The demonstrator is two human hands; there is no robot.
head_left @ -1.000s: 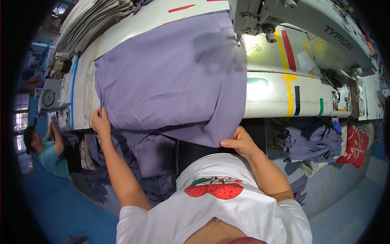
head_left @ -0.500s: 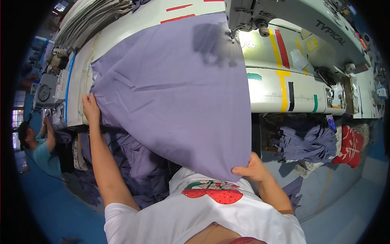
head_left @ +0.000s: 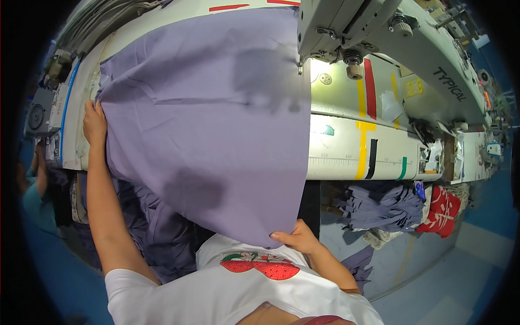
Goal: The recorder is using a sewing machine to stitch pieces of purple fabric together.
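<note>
A large piece of purple-grey fabric [head_left: 206, 130] spreads over the sewing table and hangs past its near edge toward my white shirt. My left hand [head_left: 95, 123] grips the fabric's left edge near the table's left end, fingers curled on it. At the lower right corner, close to my body, my right hand [head_left: 297, 237] pinches the cloth, thumb on top. The sewing machine [head_left: 428, 59] stands over the far right part of the fabric. Its needle area [head_left: 300, 67] sits close to the fabric's right edge, under a bright light.
Folded grey cloth [head_left: 103, 19] is stacked at the far left. Coloured tape strips and a ruler scale mark the table [head_left: 336, 165] right of the fabric. Purple scraps [head_left: 379, 208] and a red bundle [head_left: 440, 211] lie below it. Another person [head_left: 40, 200] is at the left.
The view has shifted, so most of the scene sits further left. My right hand has drawn the fabric's near corner slightly left; both hands keep their hold.
</note>
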